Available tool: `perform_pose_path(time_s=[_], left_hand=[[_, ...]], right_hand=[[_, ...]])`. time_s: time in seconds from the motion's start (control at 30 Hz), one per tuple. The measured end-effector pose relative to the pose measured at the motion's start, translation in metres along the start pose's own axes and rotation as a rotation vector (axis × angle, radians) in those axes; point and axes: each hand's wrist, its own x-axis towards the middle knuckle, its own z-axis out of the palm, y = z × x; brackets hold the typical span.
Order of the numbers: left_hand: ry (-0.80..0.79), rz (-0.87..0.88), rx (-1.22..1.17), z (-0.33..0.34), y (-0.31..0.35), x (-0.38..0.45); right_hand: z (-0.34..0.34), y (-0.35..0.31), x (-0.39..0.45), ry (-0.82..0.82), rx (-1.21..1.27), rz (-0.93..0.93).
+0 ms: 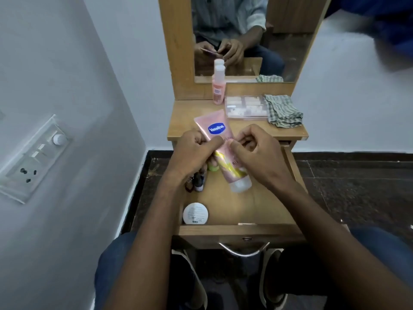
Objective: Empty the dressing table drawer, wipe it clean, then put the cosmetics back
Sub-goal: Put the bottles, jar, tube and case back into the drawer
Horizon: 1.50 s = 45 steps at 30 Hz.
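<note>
Both hands hold a pink Vaseline tube tilted over the open wooden drawer, its white cap end pointing toward me. My left hand pinches the tube's left side and my right hand grips its right side. Inside the drawer lie a round white jar at the near left corner, a small dark bottle and a green item partly hidden under my left hand.
On the dressing table top stand a peach bottle, a clear compartment box and a checked cloth. A mirror rises behind. A switch panel is on the left wall. My knees flank the drawer's metal handle.
</note>
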Motion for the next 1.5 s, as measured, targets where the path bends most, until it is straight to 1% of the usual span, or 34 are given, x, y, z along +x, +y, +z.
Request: perform_pose_path(time_s=[0.07, 0.13, 0.23, 0.27, 0.33, 0.4, 0.5, 0.6, 0.63, 0.7, 0.77, 0.83, 0.9, 1.03, 1.13, 1.2, 1.3, 1.37, 1.43, 1.5], left_hand=[[-0.145, 0.012, 0.076, 0.017, 0.005, -0.003], [-0.257, -0.022, 0.067, 0.035, 0.001, -0.003], [-0.417, -0.104, 0.055, 0.057, -0.012, -0.002], [-0.443, -0.133, 0.056, 0.064, -0.016, -0.002], [-0.440, -0.173, 0.082, 0.080, -0.026, -0.002], [-0.422, -0.204, 0.150, 0.094, -0.035, -0.002], [-0.423, -0.239, 0.247, 0.111, -0.041, -0.004], [-0.425, -0.205, 0.391, 0.118, -0.042, -0.009], [-0.429, -0.194, 0.420, 0.120, -0.042, -0.010], [-0.445, -0.205, 0.424, 0.124, -0.042, -0.011], [-0.458, -0.254, 0.333, 0.127, -0.040, -0.011], [-0.502, -0.272, 0.240, 0.127, -0.036, -0.013], [-0.549, -0.252, 0.226, 0.126, -0.033, -0.015], [-0.579, -0.256, 0.254, 0.128, -0.035, -0.015], [-0.536, -0.222, 0.345, 0.126, -0.041, -0.010], [-0.467, -0.176, 0.442, 0.120, -0.045, -0.005], [-0.275, -0.066, 0.669, 0.110, -0.039, 0.000], [-0.135, -0.020, 0.773, 0.102, -0.027, 0.000], [-0.021, 0.012, 0.832, 0.091, -0.019, 0.001], [0.075, 0.047, 0.832, 0.079, -0.014, 0.004]], right_hand=[[-0.009, 0.011, -0.003, 0.043, -0.037, 0.068], [-0.017, 0.024, -0.007, 0.027, -0.079, 0.143], [-0.027, 0.047, -0.015, -0.102, -0.147, 0.188], [-0.029, 0.053, -0.017, -0.151, -0.174, 0.185], [-0.032, 0.062, -0.017, -0.238, -0.255, 0.181], [-0.031, 0.070, -0.013, -0.296, -0.388, 0.191], [-0.028, 0.083, -0.009, -0.308, -0.561, 0.219], [-0.031, 0.086, -0.011, -0.334, -0.640, 0.256], [-0.032, 0.086, -0.012, -0.321, -0.655, 0.235], [-0.034, 0.082, -0.013, -0.234, -0.680, 0.119], [-0.035, 0.079, -0.013, -0.195, -0.672, 0.017], [-0.037, 0.078, -0.013, -0.298, -0.602, 0.047], [-0.037, 0.078, -0.013, -0.404, -0.554, 0.112], [-0.035, 0.081, -0.015, -0.412, -0.557, 0.125], [-0.032, 0.080, -0.015, -0.392, -0.542, 0.137], [-0.030, 0.079, -0.014, -0.380, -0.539, 0.142], [-0.025, 0.072, -0.013, -0.302, -0.539, 0.107], [-0.020, 0.064, -0.011, -0.244, -0.518, 0.083], [-0.014, 0.053, -0.006, -0.197, -0.501, 0.056], [-0.008, 0.040, 0.002, -0.145, -0.496, 0.024]])
